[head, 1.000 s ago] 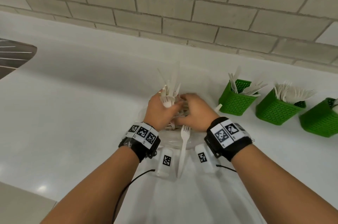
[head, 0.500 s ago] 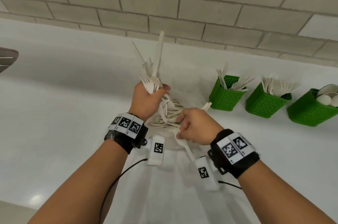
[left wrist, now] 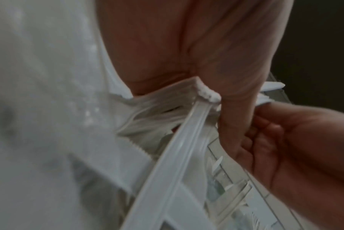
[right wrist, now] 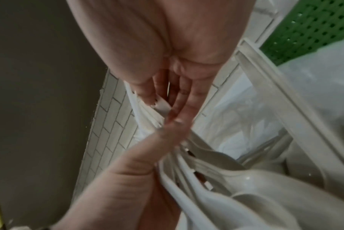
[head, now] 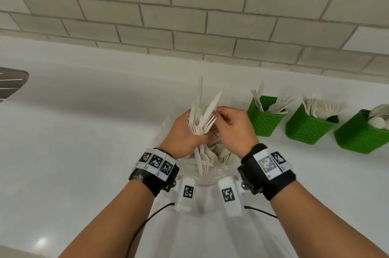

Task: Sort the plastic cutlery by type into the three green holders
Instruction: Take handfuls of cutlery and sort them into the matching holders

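My left hand (head: 182, 131) is wrapped tight round a mixed bundle of cutlery (head: 200, 114), held upright just above the heap of loose cutlery (head: 212, 155) in its clear bag on the counter (head: 84, 131). My right hand (head: 232, 125) is just to the right of that bundle; its fingertips (right wrist: 147, 96) seem to be pinching one white piece at the top, though the blur keeps me from saying which sort. The three green holders stand in a row well to the right of the bundle: the nearest holder (head: 264, 120) has what look like knives, the middle holder (head: 309, 126) forks, the far holder (head: 362, 133) spoons. To do this step well, I would keep the left grip firm but low on the handles, so that the tops fan out and I can read tines from blades. I would draw one piece straight up along its length, not sideways, since fork tines look likely to snag their neighbours and drag extras out. Only when it is free would I carry it right to its matching holder.
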`<action>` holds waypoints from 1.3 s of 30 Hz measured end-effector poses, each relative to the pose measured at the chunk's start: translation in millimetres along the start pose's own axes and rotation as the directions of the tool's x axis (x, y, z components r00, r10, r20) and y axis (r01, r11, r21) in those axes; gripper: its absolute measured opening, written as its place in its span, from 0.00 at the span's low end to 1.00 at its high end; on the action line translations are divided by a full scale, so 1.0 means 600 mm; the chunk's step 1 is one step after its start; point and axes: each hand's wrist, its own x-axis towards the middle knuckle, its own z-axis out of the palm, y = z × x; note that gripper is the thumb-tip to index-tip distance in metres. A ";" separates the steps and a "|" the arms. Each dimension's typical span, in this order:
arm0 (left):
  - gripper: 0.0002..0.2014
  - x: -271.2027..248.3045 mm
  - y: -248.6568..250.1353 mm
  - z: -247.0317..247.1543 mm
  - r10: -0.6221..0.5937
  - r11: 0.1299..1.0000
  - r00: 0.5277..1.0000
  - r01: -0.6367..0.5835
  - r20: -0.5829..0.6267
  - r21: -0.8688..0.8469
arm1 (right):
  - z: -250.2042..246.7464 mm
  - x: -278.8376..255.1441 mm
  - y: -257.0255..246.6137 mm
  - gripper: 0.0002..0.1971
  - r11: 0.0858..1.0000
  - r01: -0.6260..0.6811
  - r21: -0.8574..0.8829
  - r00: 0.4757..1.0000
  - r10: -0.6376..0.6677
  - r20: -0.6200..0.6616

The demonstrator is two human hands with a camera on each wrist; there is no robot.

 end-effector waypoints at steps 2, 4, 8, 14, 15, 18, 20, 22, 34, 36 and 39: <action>0.21 0.007 -0.001 0.007 0.011 0.998 0.999 -0.008 -0.047 0.064 | -0.001 0.004 0.002 0.13 0.999 -0.006 -0.032 1.000 0.007 0.017; 0.20 0.012 0.002 0.013 0.016 0.999 0.995 -0.011 -0.100 0.052 | -0.005 0.008 -0.002 0.17 0.997 -0.021 -0.078 0.997 0.027 0.073; 0.10 0.015 0.014 0.011 0.037 0.998 0.968 -0.021 -0.247 0.066 | -0.053 0.000 -0.014 0.14 0.953 0.047 -0.299 0.997 -0.026 0.072; 0.12 0.003 0.017 0.006 0.081 0.996 0.974 -0.072 -0.213 0.050 | -0.106 -0.027 0.018 0.21 0.646 0.051 -0.762 0.966 0.161 0.201; 0.13 -0.004 0.007 0.015 0.041 0.999 0.983 -0.036 -0.180 0.033 | -0.104 -0.031 0.025 0.17 0.671 0.050 -0.740 0.960 0.171 0.220; 0.15 -0.003 -0.018 0.028 -0.012 0.999 0.984 0.017 -0.176 0.028 | -0.097 -0.034 0.027 0.08 0.795 0.083 -0.601 0.970 0.074 0.231; 0.12 0.008 -0.021 0.023 0.002 0.998 0.982 0.011 -0.187 0.067 | -0.088 -0.031 0.022 0.03 0.878 0.073 -0.472 0.970 0.046 0.237; 0.07 0.015 -0.015 0.017 0.032 0.995 0.974 -0.008 -0.225 0.104 | -0.079 -0.028 0.019 0.01 0.929 0.035 -0.368 0.972 0.054 0.229; 0.10 0.050 0.066 -0.017 0.090 0.983 0.956 -0.130 -0.278 -0.131 | -0.114 -0.017 -0.062 0.02 0.985 0.171 -0.028 0.970 -0.174 -0.169; 0.14 0.044 0.063 0.001 0.161 0.981 0.970 -0.178 -0.181 -0.082 | -0.087 -0.010 -0.049 0.02 0.980 0.165 -0.113 0.979 -0.177 -0.103; 0.19 0.032 0.038 0.023 0.219 0.970 0.975 -0.222 -0.042 -0.097 | -0.050 0.004 -0.019 0.04 0.982 0.125 -0.142 0.991 -0.129 -0.020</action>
